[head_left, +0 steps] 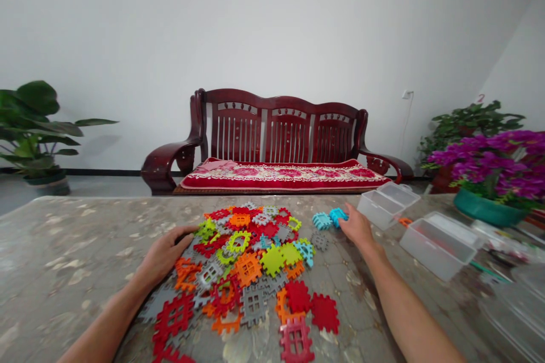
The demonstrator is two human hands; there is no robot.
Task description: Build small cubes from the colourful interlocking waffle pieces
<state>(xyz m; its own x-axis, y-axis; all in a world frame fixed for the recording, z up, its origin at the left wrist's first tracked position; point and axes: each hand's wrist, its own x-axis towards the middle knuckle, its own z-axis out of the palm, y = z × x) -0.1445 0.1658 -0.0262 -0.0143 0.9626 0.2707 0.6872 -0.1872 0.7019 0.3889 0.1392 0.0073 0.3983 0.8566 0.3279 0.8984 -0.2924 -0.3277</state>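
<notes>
A wide heap of interlocking plastic tiles [248, 269] in red, orange, grey, lime and blue covers the middle of the table. At the heap's left edge lies my left hand [170, 247], its thumb and fingers apart, beside a lime tile piece [207, 230]. To the right of the heap, my right hand [356, 228] has its fingertips closed on a bright blue tile [338, 216]. Just left of that is a stack of light blue tiles [322, 221]. A single grey tile [319, 241] lies nearer to me, between the heap and my right wrist.
Two clear plastic boxes [438, 244] stand on the right of the table [76, 261]. Beyond them is a teal pot of purple flowers [489, 210]. Clear plastic lids [519, 306] lie at the near right. A wooden bench [281, 125] stands behind the table.
</notes>
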